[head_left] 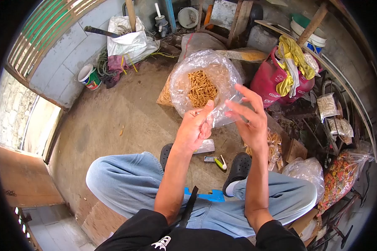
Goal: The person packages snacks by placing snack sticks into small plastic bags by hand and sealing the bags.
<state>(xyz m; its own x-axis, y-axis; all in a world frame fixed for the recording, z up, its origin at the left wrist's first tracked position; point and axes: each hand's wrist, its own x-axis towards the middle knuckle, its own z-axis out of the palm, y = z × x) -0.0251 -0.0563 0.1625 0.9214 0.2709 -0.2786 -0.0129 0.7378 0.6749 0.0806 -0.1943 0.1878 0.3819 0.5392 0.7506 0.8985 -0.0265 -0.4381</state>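
Note:
A big clear plastic bag point(232, 69) stands open in front of me, with brown stick-shaped snacks point(202, 88) inside. At its near edge, my left hand point(195, 129) is closed, thumb against fingers, on clear plastic film point(218, 113). Whether this film is a separate small bag or part of the large one, I cannot tell. My right hand point(252, 119) is just to the right of the film, its fingers spread and slightly blurred. Below my hands, a white packet point(205, 146), a small box point(209, 159) and a green-handled tool point(220, 163) lie on the floor.
Bagged snacks point(275, 146) lie at the right, near a bag of colourful pieces point(341, 169). A magenta container point(267, 79) with yellow cloths stands at the back right. A white sack point(132, 48) and a small bucket point(89, 77) are at the back left.

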